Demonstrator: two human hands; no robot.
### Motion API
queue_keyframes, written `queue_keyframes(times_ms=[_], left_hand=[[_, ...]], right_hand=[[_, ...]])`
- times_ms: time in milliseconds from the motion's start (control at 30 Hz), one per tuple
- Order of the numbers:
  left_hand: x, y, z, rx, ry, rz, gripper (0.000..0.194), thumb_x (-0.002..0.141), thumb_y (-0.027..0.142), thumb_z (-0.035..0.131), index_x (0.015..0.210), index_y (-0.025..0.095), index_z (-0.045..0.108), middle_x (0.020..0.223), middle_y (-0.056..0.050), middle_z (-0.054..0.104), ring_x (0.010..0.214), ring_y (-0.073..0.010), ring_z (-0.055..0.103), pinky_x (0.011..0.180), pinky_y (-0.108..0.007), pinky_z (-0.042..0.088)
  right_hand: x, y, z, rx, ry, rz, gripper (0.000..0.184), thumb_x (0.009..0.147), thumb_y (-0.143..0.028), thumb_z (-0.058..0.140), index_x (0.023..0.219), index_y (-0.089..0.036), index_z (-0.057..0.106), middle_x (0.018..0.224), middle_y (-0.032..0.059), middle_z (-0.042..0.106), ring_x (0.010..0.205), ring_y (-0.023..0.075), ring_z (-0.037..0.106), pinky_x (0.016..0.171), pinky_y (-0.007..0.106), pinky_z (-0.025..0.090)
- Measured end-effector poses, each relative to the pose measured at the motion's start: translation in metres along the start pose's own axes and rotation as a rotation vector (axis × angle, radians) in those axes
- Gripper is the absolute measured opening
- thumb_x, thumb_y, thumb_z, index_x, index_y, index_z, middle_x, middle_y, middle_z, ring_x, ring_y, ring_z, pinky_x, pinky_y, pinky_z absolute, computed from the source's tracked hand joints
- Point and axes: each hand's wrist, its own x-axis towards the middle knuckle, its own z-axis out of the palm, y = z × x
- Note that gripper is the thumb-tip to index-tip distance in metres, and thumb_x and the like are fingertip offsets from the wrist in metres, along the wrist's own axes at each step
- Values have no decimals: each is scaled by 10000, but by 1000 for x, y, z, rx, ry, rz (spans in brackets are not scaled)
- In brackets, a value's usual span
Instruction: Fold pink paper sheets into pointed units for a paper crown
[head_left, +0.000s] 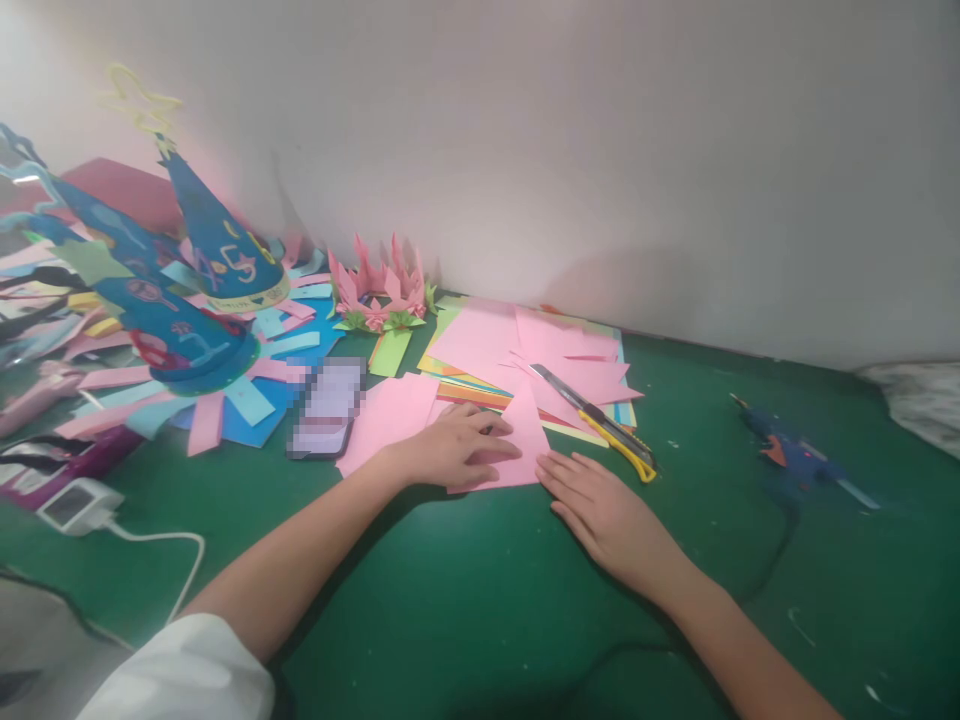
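Note:
My left hand (456, 445) lies on a folded pink paper sheet (525, 440) on the green table (465, 600), fingers stretched flat and pressing it down. My right hand (600, 505) rests flat on the table just right of the sheet, its fingertips touching the paper's lower right edge. Neither hand grips anything. Another pink sheet (390, 415) lies under my left wrist.
A yellow utility knife (600, 420) lies on a stack of coloured paper (525, 355). A phone (328, 407) sits left of my hands. Blue paper cone hats (202, 290), pink paper flowers (379, 285), a blue glue gun (787, 450) and a white charger (75, 505) surround the area.

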Motion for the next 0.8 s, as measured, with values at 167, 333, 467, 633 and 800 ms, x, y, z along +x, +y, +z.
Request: queue_keyframes(times_ms=[167, 333, 467, 633, 800], left_hand=[[1, 0, 0, -4, -4, -5, 330, 849, 378, 567, 1174, 336, 604, 1290, -10, 498, 1154, -253, 407, 1016, -403, 310], [1, 2, -2, 7, -12, -5, 331, 848, 375, 575, 1174, 327, 606, 1290, -15, 500, 1152, -249, 412, 1024, -398, 301], [1, 1, -2, 10, -10, -2, 331, 850, 384, 570, 1174, 332, 606, 1295, -15, 500, 1151, -250, 412, 1024, -402, 297], [1, -1, 0, 4, -2, 9, 329, 847, 390, 573, 1171, 339, 606, 1292, -19, 499, 1151, -253, 415, 1014, -406, 305], [1, -2, 2, 9, 15, 25, 345, 838, 422, 586, 1173, 342, 603, 1287, -21, 501, 1151, -254, 416, 1009, -397, 305]], right_hand=[[1, -3, -1, -9, 22, 4, 378, 945, -165, 369, 1296, -166, 509, 1280, 99, 569, 1185, 220, 529, 974, 454, 457], [3, -6, -1, -29, 55, -1, 359, 937, -157, 386, 1255, -153, 552, 1241, 105, 600, 1144, 228, 562, 952, 446, 475], [4, -9, -2, -38, 89, -1, 341, 932, -148, 394, 1213, -143, 587, 1203, 107, 626, 1112, 228, 583, 933, 441, 486], [7, -13, -2, -75, 90, 16, 314, 923, -149, 405, 1125, -116, 644, 1149, 119, 656, 1068, 238, 605, 921, 439, 490], [13, -21, -2, -91, 87, 43, 303, 920, -165, 419, 1082, -98, 666, 1108, 143, 670, 1012, 248, 621, 894, 428, 496]])
